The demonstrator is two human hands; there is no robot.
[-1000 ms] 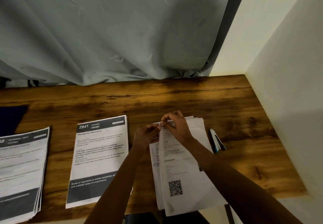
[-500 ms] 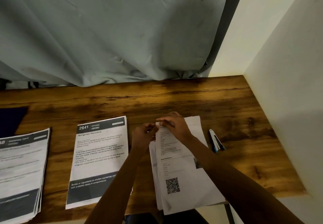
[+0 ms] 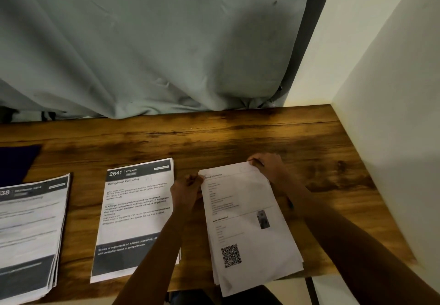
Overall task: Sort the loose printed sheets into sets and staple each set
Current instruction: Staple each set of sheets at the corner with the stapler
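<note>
A stack of white printed sheets with a QR code [image 3: 250, 228] lies on the wooden desk [image 3: 238, 138], its near end hanging over the front edge. My left hand [image 3: 187, 191] pinches the stack's top left corner. My right hand [image 3: 267, 165] pinches its top right corner. A sheet headed "2641 Kitchen" [image 3: 135, 216] lies flat to the left of my left arm. A thicker pile of similar sheets [image 3: 28, 233] sits at the far left. The stapler seen earlier is hidden behind my right arm.
A grey curtain [image 3: 154, 42] hangs along the desk's back edge. A cream wall [image 3: 392, 114] closes off the right side. A dark blue object [image 3: 16, 161] lies at the left edge of the desk.
My hands have moved apart from the middle of the stack's top edge to its two top corners. The stack now looks squared up. My right arm now covers the stapler.
</note>
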